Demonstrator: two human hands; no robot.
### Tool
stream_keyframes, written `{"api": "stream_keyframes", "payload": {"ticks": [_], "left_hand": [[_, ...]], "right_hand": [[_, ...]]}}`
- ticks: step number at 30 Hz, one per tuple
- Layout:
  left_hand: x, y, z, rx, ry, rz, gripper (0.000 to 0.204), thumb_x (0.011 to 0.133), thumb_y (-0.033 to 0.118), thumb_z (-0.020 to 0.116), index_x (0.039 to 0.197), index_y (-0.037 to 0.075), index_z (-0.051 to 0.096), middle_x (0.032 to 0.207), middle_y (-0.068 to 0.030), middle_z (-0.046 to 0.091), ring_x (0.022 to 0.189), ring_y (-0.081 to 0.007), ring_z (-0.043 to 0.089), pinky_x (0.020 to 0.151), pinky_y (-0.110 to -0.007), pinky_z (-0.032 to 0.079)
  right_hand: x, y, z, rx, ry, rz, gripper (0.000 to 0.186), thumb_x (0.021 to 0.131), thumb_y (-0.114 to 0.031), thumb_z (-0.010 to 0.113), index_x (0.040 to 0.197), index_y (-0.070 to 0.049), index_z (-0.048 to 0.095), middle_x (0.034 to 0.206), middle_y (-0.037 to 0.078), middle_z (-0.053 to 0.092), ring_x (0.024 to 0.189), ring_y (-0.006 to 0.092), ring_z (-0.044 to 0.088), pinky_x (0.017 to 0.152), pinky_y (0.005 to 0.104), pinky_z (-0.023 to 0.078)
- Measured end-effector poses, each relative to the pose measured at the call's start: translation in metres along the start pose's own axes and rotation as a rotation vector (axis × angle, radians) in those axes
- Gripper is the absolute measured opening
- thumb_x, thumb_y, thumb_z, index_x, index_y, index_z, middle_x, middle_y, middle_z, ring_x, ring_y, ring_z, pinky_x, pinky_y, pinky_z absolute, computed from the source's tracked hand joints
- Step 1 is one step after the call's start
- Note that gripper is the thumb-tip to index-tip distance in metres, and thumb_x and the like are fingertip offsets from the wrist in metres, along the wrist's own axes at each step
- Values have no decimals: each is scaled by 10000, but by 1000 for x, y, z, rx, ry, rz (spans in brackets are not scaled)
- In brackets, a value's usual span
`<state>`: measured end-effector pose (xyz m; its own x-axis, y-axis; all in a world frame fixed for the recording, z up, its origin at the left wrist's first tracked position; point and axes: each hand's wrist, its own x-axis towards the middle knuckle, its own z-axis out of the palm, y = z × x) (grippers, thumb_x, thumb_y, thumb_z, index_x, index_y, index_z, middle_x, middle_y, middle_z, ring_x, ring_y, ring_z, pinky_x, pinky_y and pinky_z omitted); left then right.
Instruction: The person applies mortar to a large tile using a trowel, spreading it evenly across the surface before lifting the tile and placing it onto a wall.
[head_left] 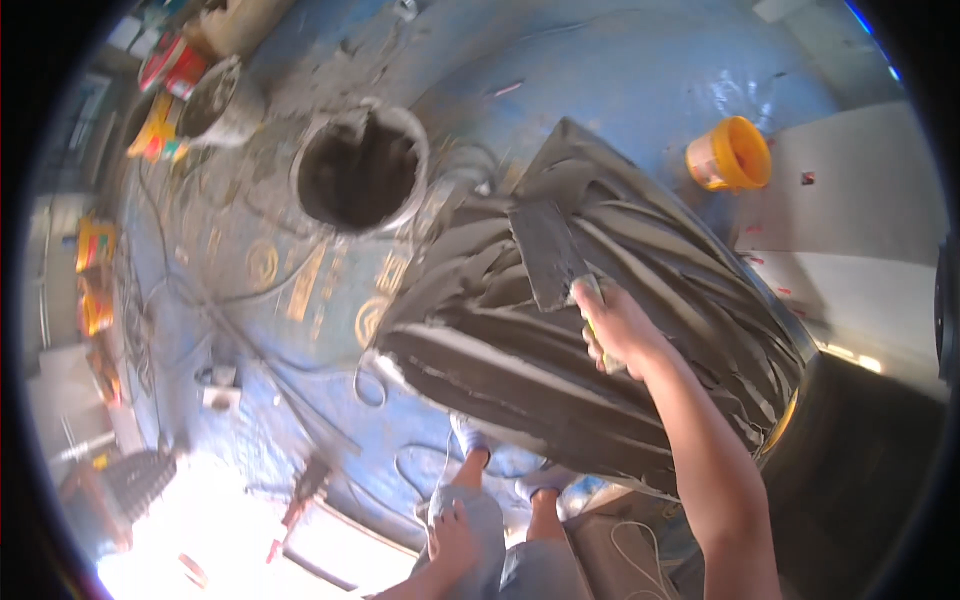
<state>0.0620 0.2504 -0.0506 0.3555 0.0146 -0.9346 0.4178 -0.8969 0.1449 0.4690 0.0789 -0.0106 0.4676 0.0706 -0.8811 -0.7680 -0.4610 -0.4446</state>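
Observation:
My right hand [620, 335] is closed round the handle of a trowel [548, 255]. Its flat blade, coated in grey, lies against wet grey mortar [640, 270]. That mortar is spread in thick ridges and furrows over a large slab [400, 375], covering nearly all of its top. Ridges fan out from the far corner towards the near edges. Down at my left knee, my left hand [452, 540] rests on the shorts, holding nothing, with its fingers apart.
A mortar-filled bucket [415, 150] stands left of the slab. Beyond it are a grey bucket [235, 105] and a red bucket [180, 65]. A yellow bucket [745, 155] sits by the right wall [850, 200]. Cables [230, 335] cross the blue floor covering. My feet are at the slab's near edge.

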Motion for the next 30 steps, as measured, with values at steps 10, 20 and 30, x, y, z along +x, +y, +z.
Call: {"api": "stream_keyframes", "payload": {"ticks": [10, 20, 30], "left_hand": [[6, -2, 1, 5, 10, -22, 802, 805, 284, 652, 1456, -22, 300, 1252, -211, 497, 1170, -386, 501, 1011, -517, 385], [2, -6, 22, -11, 85, -28, 790, 793, 278, 654, 1439, -24, 316, 1226, -213, 496, 1127, -391, 505, 991, -539, 383], [0, -10, 32, -56, 106, -61, 764, 803, 286, 642, 1432, -21, 335, 1214, -217, 507, 1121, -404, 507, 987, -533, 385]], "right_hand": [[-71, 102, 133, -821, 66, -380, 392, 991, -416, 502, 1000, -25, 515, 704, 227, 652, 647, 422, 665, 558, 495, 536], [-56, 82, 121, -422, -50, -197, 503, 1004, -470, 444, 1084, 16, 543, 850, 302, 655, 836, 491, 640, 686, 524, 523], [-53, 15, 166, -808, 76, -406, 370, 994, -366, 509, 1058, -1, 516, 801, 278, 665, 789, 476, 647, 692, 540, 537]]}}
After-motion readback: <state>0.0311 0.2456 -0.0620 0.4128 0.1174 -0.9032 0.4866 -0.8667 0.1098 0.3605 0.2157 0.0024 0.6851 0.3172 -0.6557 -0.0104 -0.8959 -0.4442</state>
